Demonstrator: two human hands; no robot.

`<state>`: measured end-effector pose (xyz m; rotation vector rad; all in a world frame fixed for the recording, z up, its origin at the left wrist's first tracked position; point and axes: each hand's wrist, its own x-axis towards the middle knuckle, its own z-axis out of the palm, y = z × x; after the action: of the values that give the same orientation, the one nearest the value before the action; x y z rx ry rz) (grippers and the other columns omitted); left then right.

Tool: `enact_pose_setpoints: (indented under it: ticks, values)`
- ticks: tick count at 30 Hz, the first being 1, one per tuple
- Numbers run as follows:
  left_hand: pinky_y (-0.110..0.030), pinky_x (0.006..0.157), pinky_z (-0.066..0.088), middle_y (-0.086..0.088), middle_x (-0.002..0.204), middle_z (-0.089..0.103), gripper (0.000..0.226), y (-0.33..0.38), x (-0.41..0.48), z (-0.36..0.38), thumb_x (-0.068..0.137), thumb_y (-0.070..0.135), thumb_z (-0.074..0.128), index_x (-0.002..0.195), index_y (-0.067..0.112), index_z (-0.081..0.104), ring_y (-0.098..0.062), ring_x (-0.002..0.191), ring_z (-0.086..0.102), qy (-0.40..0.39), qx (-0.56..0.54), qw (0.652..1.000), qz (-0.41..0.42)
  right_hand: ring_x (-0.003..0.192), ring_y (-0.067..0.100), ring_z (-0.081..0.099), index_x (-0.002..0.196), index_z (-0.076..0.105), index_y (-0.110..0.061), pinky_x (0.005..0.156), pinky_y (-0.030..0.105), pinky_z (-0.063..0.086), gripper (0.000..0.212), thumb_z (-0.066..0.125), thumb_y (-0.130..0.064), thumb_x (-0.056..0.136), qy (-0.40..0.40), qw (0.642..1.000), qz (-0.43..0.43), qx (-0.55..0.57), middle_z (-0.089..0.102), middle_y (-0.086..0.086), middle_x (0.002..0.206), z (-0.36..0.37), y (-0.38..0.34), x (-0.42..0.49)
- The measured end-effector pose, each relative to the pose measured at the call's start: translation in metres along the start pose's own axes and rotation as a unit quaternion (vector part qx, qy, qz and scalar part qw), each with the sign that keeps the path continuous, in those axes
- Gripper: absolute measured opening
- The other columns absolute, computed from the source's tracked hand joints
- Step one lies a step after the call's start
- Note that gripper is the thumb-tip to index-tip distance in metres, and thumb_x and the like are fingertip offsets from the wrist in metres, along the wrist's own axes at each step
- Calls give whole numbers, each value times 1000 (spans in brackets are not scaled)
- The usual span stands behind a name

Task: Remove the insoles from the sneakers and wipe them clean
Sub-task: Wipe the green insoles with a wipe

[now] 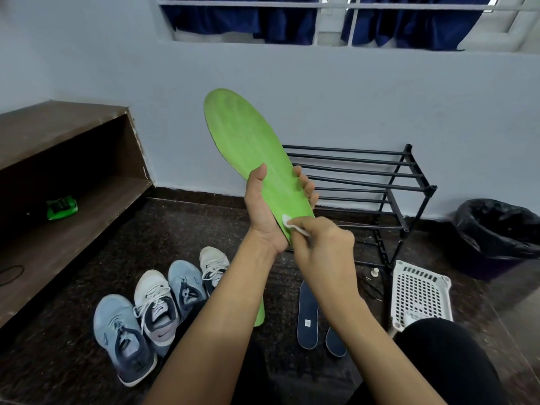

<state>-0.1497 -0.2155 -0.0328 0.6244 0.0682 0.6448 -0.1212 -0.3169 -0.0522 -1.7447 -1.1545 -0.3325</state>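
Removal looks finished: two dark blue insoles and a second green insole lie on the floor beside the four sneakers, so wiping is what remains, though which pieces are already clean I cannot tell. The left hand holds the green insole upright in the air, its grip curled round the heel half with the thumb on the face. The right hand has its grip pinched on a small white wipe, pressed against the heel end.
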Motion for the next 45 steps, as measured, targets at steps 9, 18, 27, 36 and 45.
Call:
enact_pose_setpoints:
  ticks: [9,18,27,36,45]
  values:
    - [-32,81,50,-7,89,60,60,-8,-1,1,53,47,83,94,8,63,-22,81,61,-34,18,999,1,67,31,63,84,74,-7,64,24,36,16,60,-5,77,49,998,-6,-43,68,11,73,4,12,24]
    - [-33,78,51,-6,86,59,61,-2,3,-2,52,45,80,94,6,63,-22,78,63,-33,-41,998,18,68,19,64,83,76,-12,68,15,40,18,66,-1,71,8,999,-43,33,70,4,75,2,-7,2]
    - [-32,78,47,-4,87,57,52,-7,-1,1,73,54,53,95,8,61,-19,80,60,-8,-25,999,18,65,33,63,84,74,-8,61,30,47,13,65,-1,77,27,997,7,-70,68,12,71,1,8,13]
    - [-31,76,47,-8,82,57,61,-7,2,1,55,49,77,94,6,62,-21,75,60,-24,13,1000,15,64,24,65,81,75,-10,65,20,40,15,68,0,73,28,999,-24,29,70,6,72,1,6,12]
    - [-32,79,46,-5,86,58,56,-3,0,0,72,57,51,98,8,60,-19,78,59,-3,-5,1000,16,64,27,64,85,76,-10,64,22,41,15,68,0,76,35,999,2,-23,69,9,72,3,6,5]
